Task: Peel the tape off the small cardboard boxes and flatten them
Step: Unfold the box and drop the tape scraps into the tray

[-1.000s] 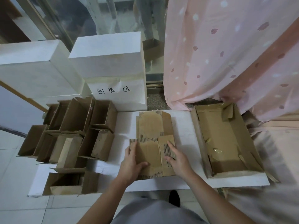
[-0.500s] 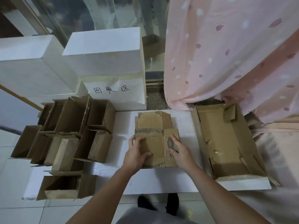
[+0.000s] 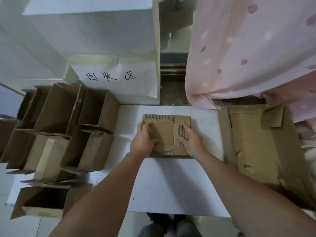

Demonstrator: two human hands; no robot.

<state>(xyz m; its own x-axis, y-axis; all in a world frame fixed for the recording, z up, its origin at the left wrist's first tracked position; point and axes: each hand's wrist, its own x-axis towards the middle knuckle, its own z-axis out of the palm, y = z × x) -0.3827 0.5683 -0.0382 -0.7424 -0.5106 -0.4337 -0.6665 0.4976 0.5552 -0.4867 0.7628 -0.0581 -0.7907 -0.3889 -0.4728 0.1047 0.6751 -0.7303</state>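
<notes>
My left hand (image 3: pixel 142 140) and right hand (image 3: pixel 191 140) both lie on the flattened cardboard box (image 3: pixel 166 134), which sits flat on the white tabletop (image 3: pixel 171 185), approx in the middle btw the stack of boxes on my left and the tray on my right. Left hand covers the box's left part, fingers (image 3: pixel 147 124) curled over the left edge w/ the thumb pressing on top near the centre; it's pinching that edge. Right hand is spread flat, palm down, fingers (image 3: pixel 185 127) pointing away from me, pressing on the right flap where the top paper layer is torn and the corrugation shows; nothing gripped there, just pushing down. The far strip of the box pokes out beyond my fingertips, also w/ bare corrugation along it. The near edge is under my wrists. Left of me, a cluster of small open cardboard boxes (image 3: pixel 59 134) stands upright, touching each other, 1 more at the near left corner. On the right, a large shallow cardboard tray (image 3: pixel 266 151) w/ tape bits inside. Behind, a white box (image 3: pixel 111 57) w/ a handwritten label, and a pink curtain (image 3: pixel 248 48) hangs at far right.
</notes>
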